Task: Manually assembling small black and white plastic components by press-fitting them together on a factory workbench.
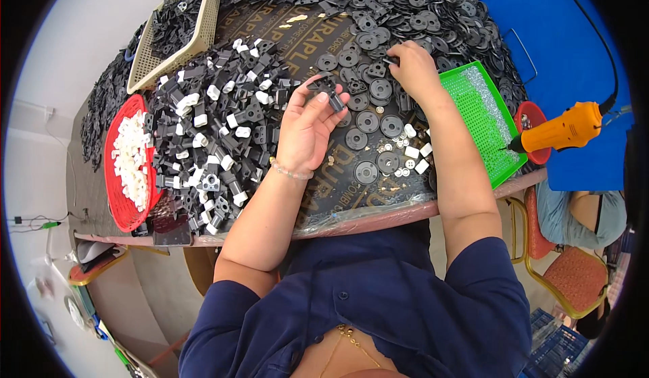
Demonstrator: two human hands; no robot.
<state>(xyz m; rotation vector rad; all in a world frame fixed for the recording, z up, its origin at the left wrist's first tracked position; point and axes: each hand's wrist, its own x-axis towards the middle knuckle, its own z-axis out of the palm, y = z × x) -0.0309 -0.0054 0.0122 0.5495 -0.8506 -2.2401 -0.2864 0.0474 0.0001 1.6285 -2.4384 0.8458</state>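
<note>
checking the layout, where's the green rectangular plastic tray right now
In the head view, the green rectangular plastic tray sits to the right, between the person's right forearm and the round red plastic bowl.

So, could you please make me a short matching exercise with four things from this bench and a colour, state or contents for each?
Column one
1. Left hand
2. Large red basket
3. Green tray
4. Corded tool

Column two
A. Bears small silvery pieces along its right side
B. Orange
C. Holds a black part
D. Heaped with white pieces

Right pairs: 1-C, 2-D, 3-A, 4-B.
</note>
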